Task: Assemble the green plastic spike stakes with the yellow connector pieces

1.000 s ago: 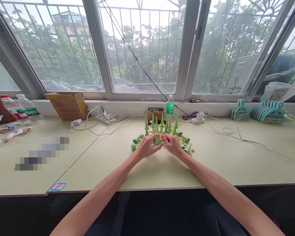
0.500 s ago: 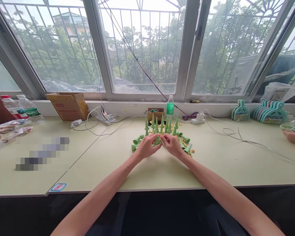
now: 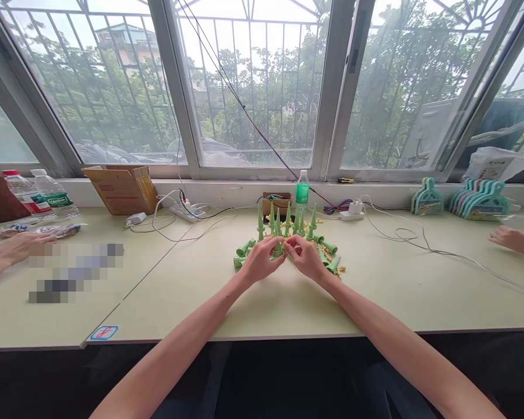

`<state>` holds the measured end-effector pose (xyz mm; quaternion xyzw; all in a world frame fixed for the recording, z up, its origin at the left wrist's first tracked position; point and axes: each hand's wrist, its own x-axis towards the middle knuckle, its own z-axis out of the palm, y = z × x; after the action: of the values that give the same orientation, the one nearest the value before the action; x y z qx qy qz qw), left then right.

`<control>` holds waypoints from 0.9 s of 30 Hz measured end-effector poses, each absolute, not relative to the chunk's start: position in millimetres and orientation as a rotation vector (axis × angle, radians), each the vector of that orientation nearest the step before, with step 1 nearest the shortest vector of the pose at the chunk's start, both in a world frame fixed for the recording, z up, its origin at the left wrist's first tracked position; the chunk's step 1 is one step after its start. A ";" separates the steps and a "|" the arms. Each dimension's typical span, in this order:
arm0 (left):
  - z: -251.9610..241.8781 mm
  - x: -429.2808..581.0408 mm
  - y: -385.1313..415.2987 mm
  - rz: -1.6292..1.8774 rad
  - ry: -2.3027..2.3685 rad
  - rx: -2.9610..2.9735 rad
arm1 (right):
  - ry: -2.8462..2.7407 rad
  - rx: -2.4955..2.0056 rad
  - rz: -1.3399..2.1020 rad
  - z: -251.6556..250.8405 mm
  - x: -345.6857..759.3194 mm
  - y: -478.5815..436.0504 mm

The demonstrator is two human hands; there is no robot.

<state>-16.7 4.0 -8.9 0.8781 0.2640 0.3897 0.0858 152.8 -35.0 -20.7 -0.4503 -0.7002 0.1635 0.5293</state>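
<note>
In the middle of the table, my left hand (image 3: 264,259) is closed with thumb and fingers round a green pointed cone piece (image 3: 278,247). My right hand (image 3: 306,257) meets it fingertip to fingertip, pinching what looks like a small yellow piece, mostly covered by the fingers. Just beyond both hands stand several upright green spires (image 3: 261,224), tips up. More green cone pieces (image 3: 243,249) lie on their sides to the left, and others (image 3: 329,247) to the right, with small yellow pieces (image 3: 341,269) scattered among them.
A small brown box (image 3: 277,202) and a green-labelled bottle (image 3: 303,187) stand behind the spires. Cables and a power strip (image 3: 187,210) run along the back. Other people's hands reach in at left (image 3: 17,253) and right (image 3: 515,240). A cardboard box (image 3: 120,189) stands back left.
My hands stay nearly in place, fingertips shifting slightly. At the left, another person's hand has come further in over the table; at the right, another person's hand has moved inward.
</note>
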 end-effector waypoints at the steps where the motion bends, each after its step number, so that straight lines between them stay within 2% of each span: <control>1: -8.9 -16.4 4.0 1.165 0.787 2.616 | -1.673 -1.076 0.392 -20.5 152.8 -35.2; 27: -9.2 -16.2 4.0 1.174 0.768 2.615 | -1.662 -1.185 0.319 -22.3 154.9 -32.4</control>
<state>-16.2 4.0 -9.2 0.8778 0.2580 0.3941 0.0869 154.9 -32.4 -22.3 -0.4924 -0.6910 0.1326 0.5123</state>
